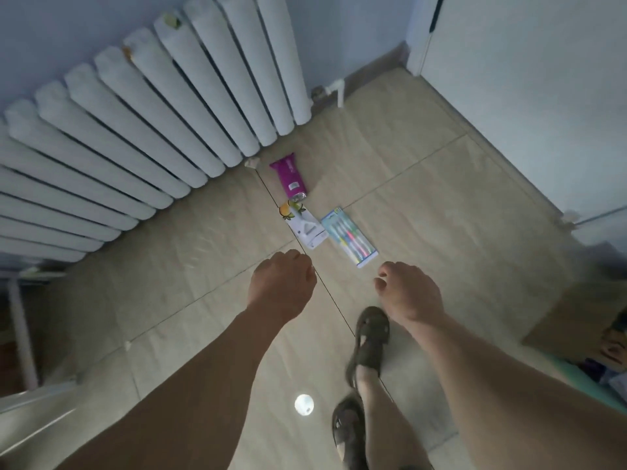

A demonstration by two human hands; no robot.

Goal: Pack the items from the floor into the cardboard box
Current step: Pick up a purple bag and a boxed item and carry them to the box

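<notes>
Beige floor tiles (424, 205) carry three packaged items lying ahead of a person's two outstretched hands. A purple tube (289, 178) lies farthest away, near the foot of a white radiator (135, 130); a white carded pack with fruit pictures (303, 225) lies just below it, and a blister pack of toothbrushes (349, 236) sits just beside that, to the right. The left hand (281, 286) hangs above the floor just short of the carded pack, fingers loosely curled, holding nothing. The right hand (407, 293) hangs near the lower end of the toothbrush pack, fingers likewise loosely bent and empty. Both forearms reach forward from the bottom of the view. A cardboard box (576, 320) stands at the right edge, well apart from the items. Two sandalled feet show below the right hand.
</notes>
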